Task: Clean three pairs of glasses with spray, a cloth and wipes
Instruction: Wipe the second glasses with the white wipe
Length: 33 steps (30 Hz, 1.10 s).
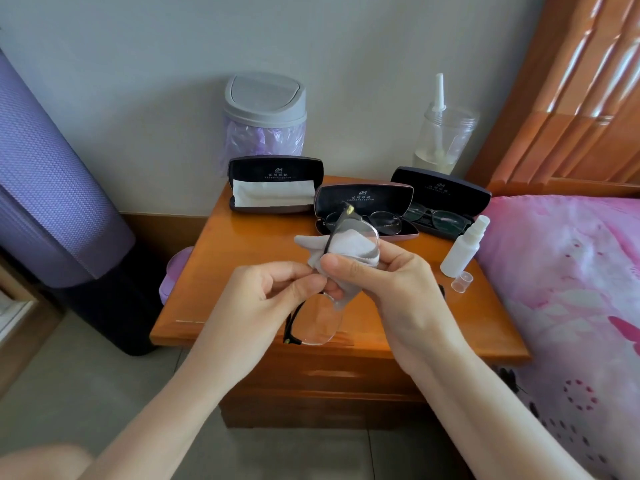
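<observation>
Glasses [323, 299] between both hands' fingers [298, 282]

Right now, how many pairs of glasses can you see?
3. The held pair is in the left hand and right hand, cloth on its upper lens; a second pair lies in the middle case; a third pair in the right case. None seems hidden.

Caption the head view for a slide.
Left hand holds black-framed glasses while right hand wipes a lens with the grey cloth.

A lidded bin [265, 109] (purple liner) and a clear jar [446, 140] stand by the wall [138, 64]; pink bedding [571, 289] adjoins the nightstand [249, 251].
</observation>
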Motion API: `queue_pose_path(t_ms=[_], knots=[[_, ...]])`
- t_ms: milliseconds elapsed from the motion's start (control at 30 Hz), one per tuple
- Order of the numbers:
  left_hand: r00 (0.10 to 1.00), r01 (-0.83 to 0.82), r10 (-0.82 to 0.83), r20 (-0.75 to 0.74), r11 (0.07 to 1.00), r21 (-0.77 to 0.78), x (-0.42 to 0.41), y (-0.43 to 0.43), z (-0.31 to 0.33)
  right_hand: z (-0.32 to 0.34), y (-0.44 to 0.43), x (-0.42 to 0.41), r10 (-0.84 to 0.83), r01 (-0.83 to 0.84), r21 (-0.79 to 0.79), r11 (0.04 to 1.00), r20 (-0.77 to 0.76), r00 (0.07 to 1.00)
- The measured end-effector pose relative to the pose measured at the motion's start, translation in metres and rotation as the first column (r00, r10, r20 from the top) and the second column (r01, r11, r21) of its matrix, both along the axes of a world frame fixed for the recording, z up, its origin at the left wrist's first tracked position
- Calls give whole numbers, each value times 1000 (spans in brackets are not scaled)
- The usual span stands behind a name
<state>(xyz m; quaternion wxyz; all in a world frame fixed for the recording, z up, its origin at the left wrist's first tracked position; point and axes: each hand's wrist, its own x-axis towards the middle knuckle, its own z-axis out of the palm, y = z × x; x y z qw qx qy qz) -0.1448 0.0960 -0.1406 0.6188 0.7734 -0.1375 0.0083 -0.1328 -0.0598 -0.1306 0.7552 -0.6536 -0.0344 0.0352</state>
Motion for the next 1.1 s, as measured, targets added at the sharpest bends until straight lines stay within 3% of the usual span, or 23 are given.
queue_pose_path(t_ms=[267, 533, 833, 1100], knots=[[999, 31, -32, 24, 999, 25, -1, -6, -1, 7, -6, 4, -9, 17, 105, 994, -79, 997], [999, 25, -26, 37, 999, 20, -2, -9, -1, 5, -3, 3, -146, 160, 148, 976, -105, 984], [999, -20, 20, 42, 1000, 2, -3, -8, -2, 3, 1, 0, -119, 119, 10, 993, 33, 992], [995, -92, 94, 37, 994, -61, -4, -4, 2, 2, 3, -2, 3, 5, -88, 996, 87, 996]])
